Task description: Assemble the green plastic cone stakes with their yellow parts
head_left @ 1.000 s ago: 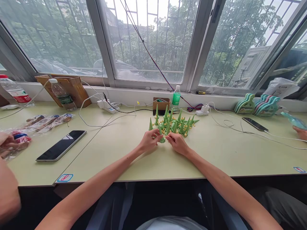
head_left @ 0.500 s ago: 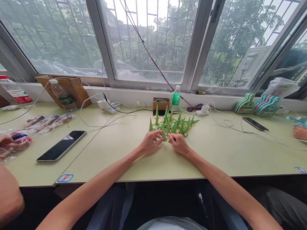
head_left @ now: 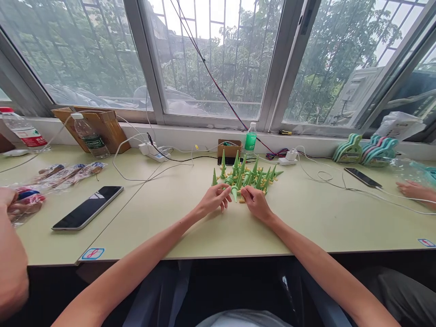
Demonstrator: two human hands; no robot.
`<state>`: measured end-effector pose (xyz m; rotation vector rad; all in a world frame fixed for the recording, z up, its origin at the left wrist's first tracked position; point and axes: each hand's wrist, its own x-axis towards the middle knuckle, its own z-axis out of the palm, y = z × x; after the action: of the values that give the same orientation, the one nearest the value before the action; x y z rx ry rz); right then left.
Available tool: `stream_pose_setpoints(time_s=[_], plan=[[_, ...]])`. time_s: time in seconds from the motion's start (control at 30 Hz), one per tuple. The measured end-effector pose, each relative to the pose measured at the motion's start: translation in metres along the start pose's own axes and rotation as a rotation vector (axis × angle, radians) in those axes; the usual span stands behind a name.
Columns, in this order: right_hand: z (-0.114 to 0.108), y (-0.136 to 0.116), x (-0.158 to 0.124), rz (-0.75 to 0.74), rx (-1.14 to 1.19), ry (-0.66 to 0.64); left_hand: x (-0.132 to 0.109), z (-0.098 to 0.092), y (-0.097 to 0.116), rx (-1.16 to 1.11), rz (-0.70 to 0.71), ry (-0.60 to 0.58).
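Observation:
A cluster of green cone-shaped spikes with yellow parts (head_left: 250, 175) stands in the middle of the pale green table (head_left: 177, 218). Both my hands meet just in front of it. My left hand (head_left: 214, 201) pinches one green spike (head_left: 235, 194) that points down and toward me. My right hand (head_left: 255, 203) has its fingers curled at the other end of the same piece, by a small yellow part. Several spikes behind stand upright; a few lie tilted.
A black phone (head_left: 86, 207) lies at the left, another phone (head_left: 362, 176) at the right. Cables, a power strip (head_left: 154, 152), a small cardboard box (head_left: 229, 148) and a green bottle (head_left: 250, 136) line the sill. Other people's hands work at the far left (head_left: 7, 200) and far right (head_left: 412, 189).
The spike between my hands has turned from lying low at the table to pointing down toward me. The person's hand at the right has moved left across the table.

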<state>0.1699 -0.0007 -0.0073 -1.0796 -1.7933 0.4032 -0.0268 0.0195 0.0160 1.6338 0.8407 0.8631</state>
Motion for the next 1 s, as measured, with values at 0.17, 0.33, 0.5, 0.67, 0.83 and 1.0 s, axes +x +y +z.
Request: stream_pose_setpoints(time_s=[0.17,0.33,0.5,0.67,0.83,1.0], plan=[[0.002,-0.001,-0.001,-0.038,0.036,-0.059,-0.001,0.001,0.000,-0.102,-0.051,-0.098],[0.004,0.000,-0.001,-0.022,0.043,-0.070,-0.001,0.001,-0.005,-0.093,0.032,-0.114],[0.006,0.001,-0.001,-0.007,-0.004,-0.070,0.000,0.003,-0.017,0.029,0.160,-0.049],[0.008,0.002,-0.001,0.021,-0.030,-0.064,-0.002,0.006,-0.019,0.223,0.233,0.030],[0.007,-0.002,0.000,0.053,0.014,-0.044,-0.003,0.008,-0.012,0.240,0.248,0.068],[0.005,-0.005,0.000,0.074,0.078,-0.002,-0.002,0.007,-0.010,0.147,0.248,0.118]])
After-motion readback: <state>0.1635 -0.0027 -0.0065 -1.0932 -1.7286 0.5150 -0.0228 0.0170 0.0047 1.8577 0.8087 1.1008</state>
